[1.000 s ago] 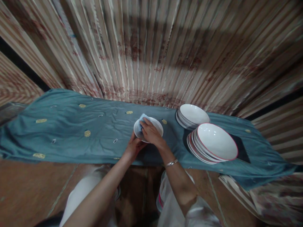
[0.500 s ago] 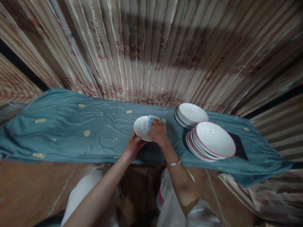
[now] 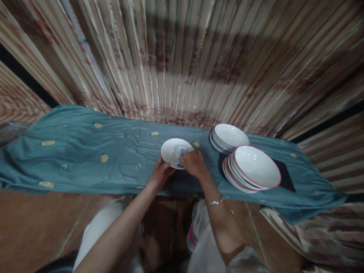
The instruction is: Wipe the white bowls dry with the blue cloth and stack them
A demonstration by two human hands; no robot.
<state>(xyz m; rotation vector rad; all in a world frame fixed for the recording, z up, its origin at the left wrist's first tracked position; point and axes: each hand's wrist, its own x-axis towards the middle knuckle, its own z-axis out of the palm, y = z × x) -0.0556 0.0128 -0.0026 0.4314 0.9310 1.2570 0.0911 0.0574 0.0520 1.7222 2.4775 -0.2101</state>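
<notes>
A white bowl is tilted toward me above the middle of the cloth-covered table. My left hand grips its lower left rim, thumb on the edge and the other fingers partly hidden beneath. Bunched in my right hand is a light blue cloth, pressed against the inner right side of the bowl. Most of that cloth is hidden by the fingers. To the right stand a stack of red-rimmed white bowls and, behind it, a stack of dark-rimmed white bowls; neither hand touches them.
A teal tablecloth with yellow and white motifs covers the long narrow table. Under the red-rimmed stack lies a dark flat board. Pleated striped curtains hang right behind the table. Tiled floor shows in front.
My right hand has slid the cloth down from the bowl's upper right rim into its lower right inside. More of the bowl's right rim now shows. The left hand keeps its hold.
</notes>
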